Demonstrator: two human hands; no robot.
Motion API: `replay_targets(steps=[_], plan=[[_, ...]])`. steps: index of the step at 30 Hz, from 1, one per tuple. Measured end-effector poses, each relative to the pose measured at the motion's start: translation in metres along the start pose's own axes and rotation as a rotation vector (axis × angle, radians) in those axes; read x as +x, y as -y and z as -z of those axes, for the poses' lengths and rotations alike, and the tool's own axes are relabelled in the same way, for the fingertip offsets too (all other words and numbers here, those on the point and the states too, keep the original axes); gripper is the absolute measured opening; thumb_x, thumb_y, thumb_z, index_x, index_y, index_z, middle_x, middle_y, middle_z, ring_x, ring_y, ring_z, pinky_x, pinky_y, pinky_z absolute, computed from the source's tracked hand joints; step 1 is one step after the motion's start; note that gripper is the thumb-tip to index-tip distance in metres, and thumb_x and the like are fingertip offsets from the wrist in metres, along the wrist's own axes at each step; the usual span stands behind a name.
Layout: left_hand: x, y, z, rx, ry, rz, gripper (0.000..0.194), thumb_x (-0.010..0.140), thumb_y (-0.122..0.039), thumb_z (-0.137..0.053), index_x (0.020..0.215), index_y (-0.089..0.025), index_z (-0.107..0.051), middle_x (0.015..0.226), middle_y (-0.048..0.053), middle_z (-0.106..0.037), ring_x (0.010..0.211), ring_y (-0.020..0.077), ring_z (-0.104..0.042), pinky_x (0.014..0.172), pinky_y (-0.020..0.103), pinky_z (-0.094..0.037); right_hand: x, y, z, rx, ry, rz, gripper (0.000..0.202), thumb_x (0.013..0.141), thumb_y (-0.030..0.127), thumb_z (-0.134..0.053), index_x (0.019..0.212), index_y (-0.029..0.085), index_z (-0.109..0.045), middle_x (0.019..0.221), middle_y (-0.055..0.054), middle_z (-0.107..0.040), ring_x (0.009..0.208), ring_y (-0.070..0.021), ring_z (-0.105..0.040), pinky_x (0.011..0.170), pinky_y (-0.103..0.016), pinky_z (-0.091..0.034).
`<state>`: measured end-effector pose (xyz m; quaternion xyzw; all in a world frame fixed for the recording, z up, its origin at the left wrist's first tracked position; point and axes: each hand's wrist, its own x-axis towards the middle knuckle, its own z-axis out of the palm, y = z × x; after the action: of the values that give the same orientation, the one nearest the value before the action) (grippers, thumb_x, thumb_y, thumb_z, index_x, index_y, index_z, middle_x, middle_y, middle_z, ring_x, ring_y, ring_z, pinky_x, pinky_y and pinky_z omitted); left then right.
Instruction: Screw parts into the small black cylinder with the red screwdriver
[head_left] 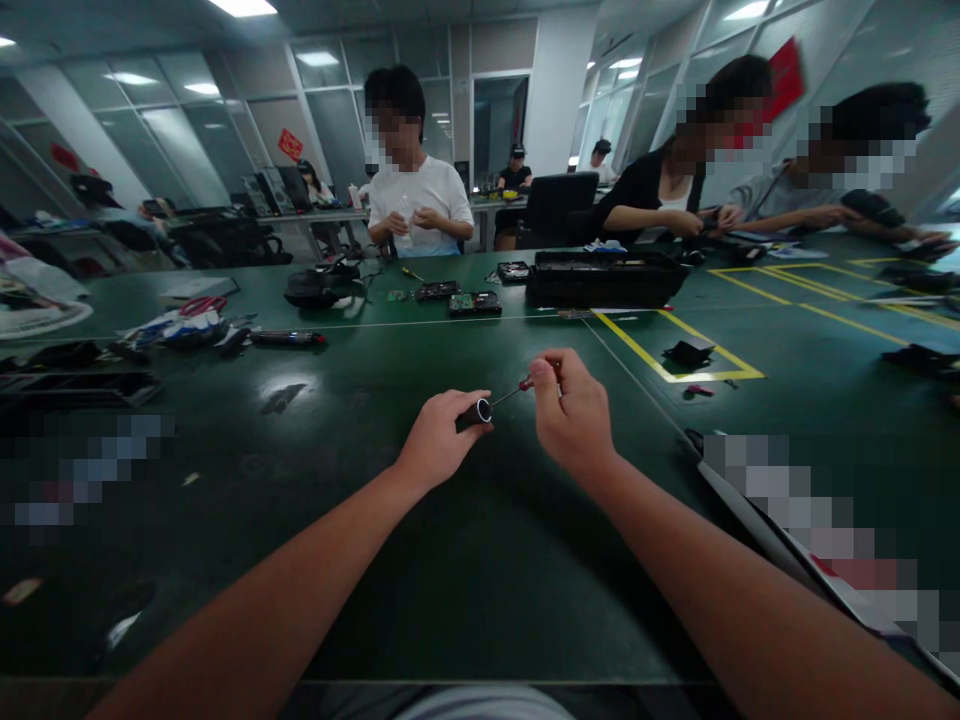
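Observation:
Between the thumb and fingers of my left hand [441,436] is a short black cylinder [477,413] with a pale ring around its open end, which faces right. My right hand [571,408] is closed around the red handle of a screwdriver [525,385]. The thin shaft slants down to the left, and its tip is at or just beside the cylinder's ringed end; whether it goes inside I cannot tell. Both hands are held above the green table [465,560]. What kind of part the cylinder is does not show.
A long black housing [607,280] and opened circuit-board modules [474,303] lie at the back. Yellow tape [716,378] frames a small black part [688,354]. Left are a dark pen-shaped tool [288,339] and tangled cables [184,322]. Across the table a person [420,205] handles something small.

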<state>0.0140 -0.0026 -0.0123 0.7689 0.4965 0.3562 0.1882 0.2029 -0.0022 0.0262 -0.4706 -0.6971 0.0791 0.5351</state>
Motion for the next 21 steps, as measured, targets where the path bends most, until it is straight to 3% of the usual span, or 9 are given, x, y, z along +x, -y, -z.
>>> replay_targets(steps=[21], plan=[[-0.0005,0.0011,-0.0020,-0.011,0.002,-0.016,0.044,0.087,-0.019,-0.074,0.129,-0.026,-0.065,0.116,0.005,-0.068,0.110,0.0232,-0.062,0.103,0.043,-0.047,-0.0021,-0.0006,-0.0033,0.029,0.129,-0.059,0.025,0.097,0.046,-0.052,0.092,0.022,-0.058,0.070,0.000,-0.065,0.057,-0.0145,-0.057,0.056,-0.028,-0.039]])
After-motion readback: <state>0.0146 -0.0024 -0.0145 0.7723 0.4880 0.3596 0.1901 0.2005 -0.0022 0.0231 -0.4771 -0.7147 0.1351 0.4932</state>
